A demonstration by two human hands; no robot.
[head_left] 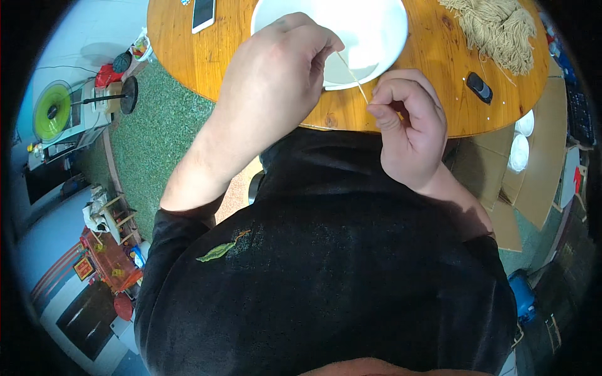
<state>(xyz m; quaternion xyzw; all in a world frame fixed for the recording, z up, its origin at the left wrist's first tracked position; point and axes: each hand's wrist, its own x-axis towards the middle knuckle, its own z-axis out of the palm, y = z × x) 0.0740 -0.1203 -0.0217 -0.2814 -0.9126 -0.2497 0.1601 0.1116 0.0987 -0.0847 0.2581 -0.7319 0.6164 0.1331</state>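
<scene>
A thin beige strand of yarn (pixel 353 76) runs taut and slanting between my two hands, over the near rim of a white basin (pixel 402 31). My left hand (pixel 279 62) pinches its upper end between thumb and fingertips, in front of the basin's left part. At the lower end, my right hand (pixel 411 125) grips the strand between thumb and index finger, its other fingers curled, just off the table's near edge. A loose bundle of beige yarn (pixel 501 34) lies on the far right of the round wooden table (pixel 182 56).
A white phone (pixel 204 14) rests at the table's far left. On the right, below the yarn bundle, sits a small black oval object (pixel 479 87). A fan with green blades (pixel 53 111) stands at the left, and flattened cardboard (pixel 533 175) lies on the floor at the right.
</scene>
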